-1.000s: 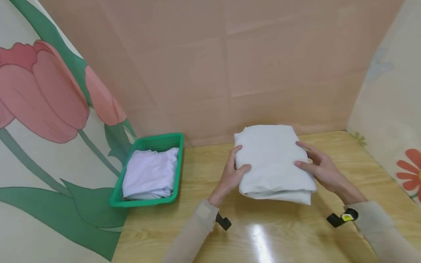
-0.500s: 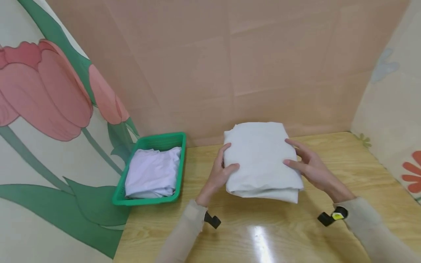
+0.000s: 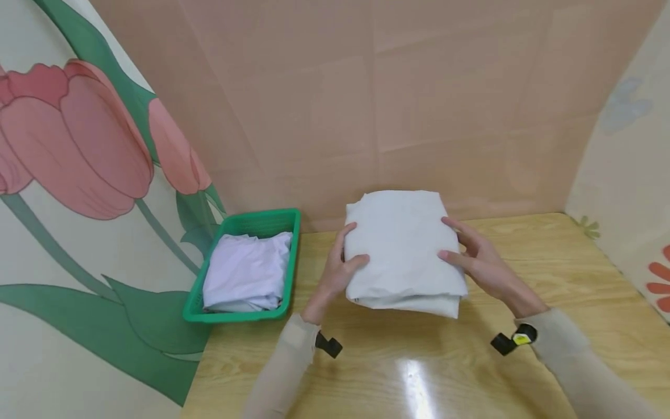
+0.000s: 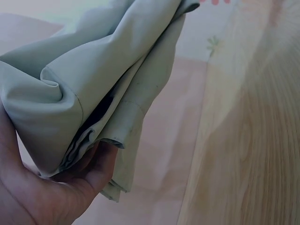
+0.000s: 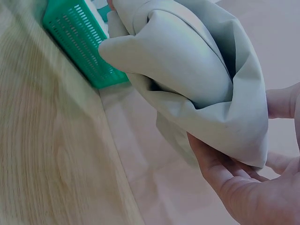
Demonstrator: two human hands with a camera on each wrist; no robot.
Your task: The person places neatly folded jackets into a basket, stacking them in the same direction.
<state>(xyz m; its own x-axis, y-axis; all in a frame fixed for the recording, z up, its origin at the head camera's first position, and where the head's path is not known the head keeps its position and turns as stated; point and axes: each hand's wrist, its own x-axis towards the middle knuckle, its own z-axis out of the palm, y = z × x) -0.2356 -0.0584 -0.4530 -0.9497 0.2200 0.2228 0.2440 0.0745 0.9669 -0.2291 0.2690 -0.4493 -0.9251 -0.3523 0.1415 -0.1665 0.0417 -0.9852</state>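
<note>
A thick bundle of folded white cloth (image 3: 403,244) hangs above the table, held between both hands. My left hand (image 3: 335,270) grips its left side, thumb on top and fingers partly tucked underneath. On the opposite side my right hand (image 3: 484,262) grips it the same way. Loose layers and an open fold of the cloth (image 4: 93,70) show in the left wrist view, with fingers under the lower edge. From the right wrist, the rolled folds of the cloth (image 5: 187,70) rest over the fingers, most of which are hidden below it.
A green plastic basket (image 3: 293,273) stands on the wooden table (image 3: 366,372) to the left, with folded pale lilac cloth (image 3: 246,270) inside. A pinkish-brown sheet (image 3: 324,116) covers the back wall. Flower-painted panels (image 3: 99,139) flank the table on both sides.
Both hands have carried the folded cloth leftward, closer to the basket, with their grip unchanged. The whole scene has shifted slightly to the right in the head view.
</note>
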